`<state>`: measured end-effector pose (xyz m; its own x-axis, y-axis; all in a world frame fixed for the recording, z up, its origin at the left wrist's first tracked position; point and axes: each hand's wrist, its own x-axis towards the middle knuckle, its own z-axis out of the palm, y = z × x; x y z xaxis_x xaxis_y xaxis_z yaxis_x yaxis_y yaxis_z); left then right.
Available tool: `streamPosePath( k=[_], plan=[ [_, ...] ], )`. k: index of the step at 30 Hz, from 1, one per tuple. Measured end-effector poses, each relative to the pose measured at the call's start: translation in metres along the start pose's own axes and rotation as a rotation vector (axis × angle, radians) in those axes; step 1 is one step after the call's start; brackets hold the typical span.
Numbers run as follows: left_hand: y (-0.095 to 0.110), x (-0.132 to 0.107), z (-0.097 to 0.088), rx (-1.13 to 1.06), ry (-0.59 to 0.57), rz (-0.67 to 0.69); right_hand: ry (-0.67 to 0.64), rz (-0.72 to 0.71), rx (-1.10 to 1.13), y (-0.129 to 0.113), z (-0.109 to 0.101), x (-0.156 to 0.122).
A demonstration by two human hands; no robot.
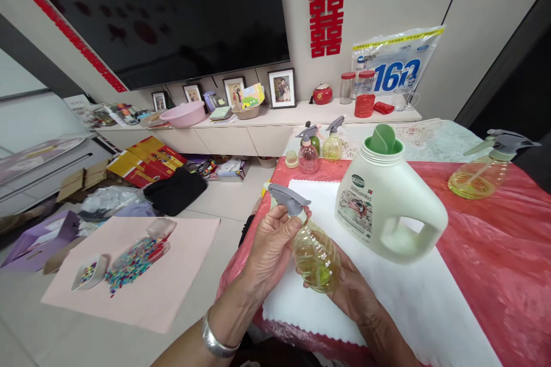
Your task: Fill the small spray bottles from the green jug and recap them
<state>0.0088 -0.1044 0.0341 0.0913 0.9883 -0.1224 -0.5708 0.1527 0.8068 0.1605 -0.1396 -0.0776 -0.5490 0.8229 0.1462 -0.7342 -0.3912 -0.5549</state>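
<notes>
A clear yellowish spray bottle (316, 255) with a grey trigger head is tilted between my hands, over the white mat (413, 292). My left hand (275, 238) pinches its neck, just under the trigger. Around the lower body of the bottle wraps my right hand (348, 287), its fingers partly hidden behind. Some yellow-green liquid shows in the bottom. Just beyond stands a large pale green jug (387, 200) with a handle and a green spout in its open mouth.
A spray bottle with yellow liquid (480, 178) stands right on the red table cover (512, 235). Behind are a pink spray bottle (309, 156), a yellow one (333, 146) and a pale cap (291, 159). Colourful beads (129, 266) lie on a pink sheet (150, 304) on the floor.
</notes>
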Motion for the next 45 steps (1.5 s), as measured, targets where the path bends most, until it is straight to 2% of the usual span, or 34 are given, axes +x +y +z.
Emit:
streamPosePath(
  k=[7,14,18,24,32,38,42,45],
  plan=[
    [-0.004,0.002,0.000,0.030,0.050,0.061,0.026,-0.022,-0.041,0.000,0.000,0.002],
    [0.008,-0.003,0.002,0.100,-0.042,0.013,0.024,-0.027,-0.027,0.002,-0.003,0.001],
    [0.005,-0.004,-0.002,0.124,-0.055,0.019,0.008,-0.032,-0.009,0.003,-0.005,0.000],
    [-0.009,-0.004,-0.001,0.026,0.002,0.054,0.031,-0.022,-0.030,0.005,-0.008,-0.001],
    [-0.006,-0.003,0.002,-0.010,0.040,0.059,0.022,-0.042,-0.059,0.002,-0.001,0.002],
    [-0.008,0.001,-0.001,0.001,0.041,0.050,0.116,-0.145,-0.126,0.007,-0.004,0.004],
    [-0.005,0.006,-0.001,-0.049,0.115,0.106,0.210,-0.223,-0.228,0.014,-0.009,0.004],
    [0.001,0.009,0.001,-0.087,0.128,0.118,0.231,-0.232,-0.265,0.017,-0.013,0.004]
  ],
)
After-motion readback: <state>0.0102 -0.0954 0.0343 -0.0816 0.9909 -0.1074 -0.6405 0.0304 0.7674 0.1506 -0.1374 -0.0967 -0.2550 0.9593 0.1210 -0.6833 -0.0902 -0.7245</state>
